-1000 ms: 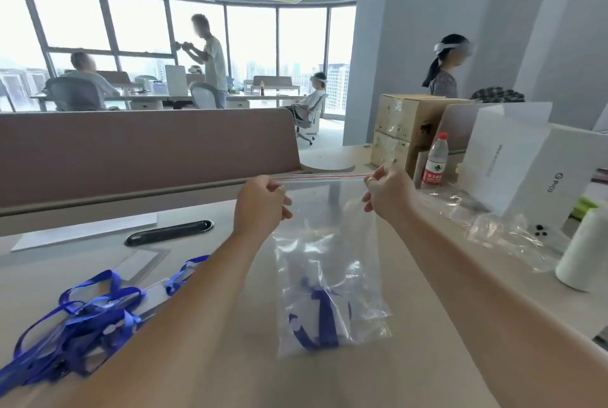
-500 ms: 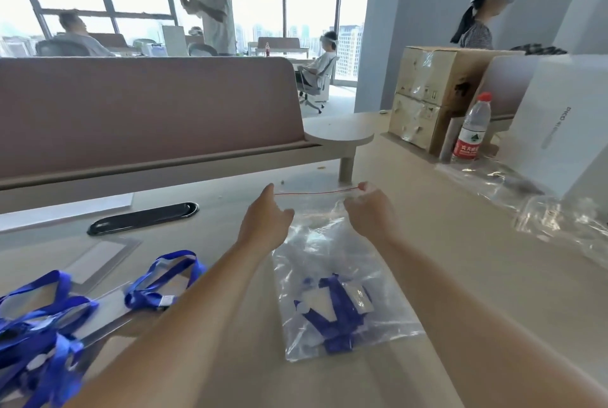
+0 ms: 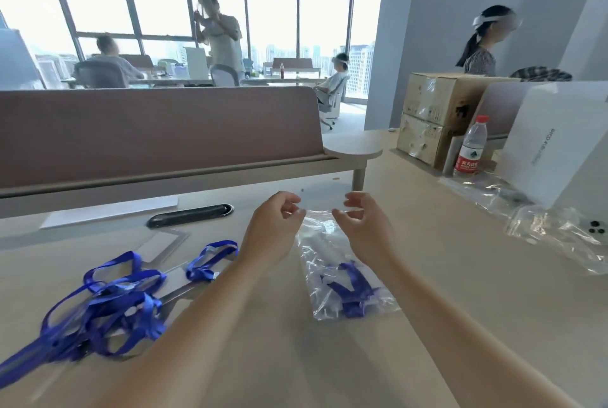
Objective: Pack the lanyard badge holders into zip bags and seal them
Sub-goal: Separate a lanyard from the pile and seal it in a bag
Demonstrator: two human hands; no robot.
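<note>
On the desk [image 3: 460, 262], centre: a zip bag [image 3: 317, 262] lies flat with a blue lanyard badge holder [image 3: 355, 290] inside, toward the near end. The left hand [image 3: 273, 230] and right hand [image 3: 365, 230] are at the bag's far edge, fingers loosely curled and gripping nothing; contact with the plastic is unclear. Loose lanyards [image 3: 108, 309] are heaped to the left.

Bright windows [image 3: 158, 2], mauve desk divider [image 3: 158, 131]

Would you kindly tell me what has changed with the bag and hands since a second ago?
The zip bag, held up by its top edge, came down onto the table; left hand and right hand appear to have let go, fingers loosely curled. The loose lanyard pile stayed put.
</note>
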